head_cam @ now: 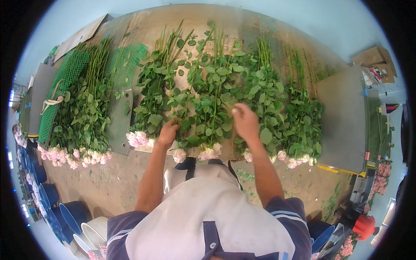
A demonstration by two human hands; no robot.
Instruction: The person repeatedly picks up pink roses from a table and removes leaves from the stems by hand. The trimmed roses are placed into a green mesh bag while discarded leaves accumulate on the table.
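Note:
Pale pink roses with long leafy stems lie in piles across a wooden worktable, their blooms at the near edge. My left hand is closed around a rose stem among the leaves, above a single bloom. To the right, my right hand is slightly blurred over the foliage, its fingers bent; whether it holds a leaf or stem cannot be made out. Between both hands lies the middle pile of rose stems. Another pile reaches up beyond my right hand.
Green plastic netting borders a large rose pile at left. A grey panel stands at right. Blue buckets and white buckets stand on the floor behind left. A person in red is at lower right.

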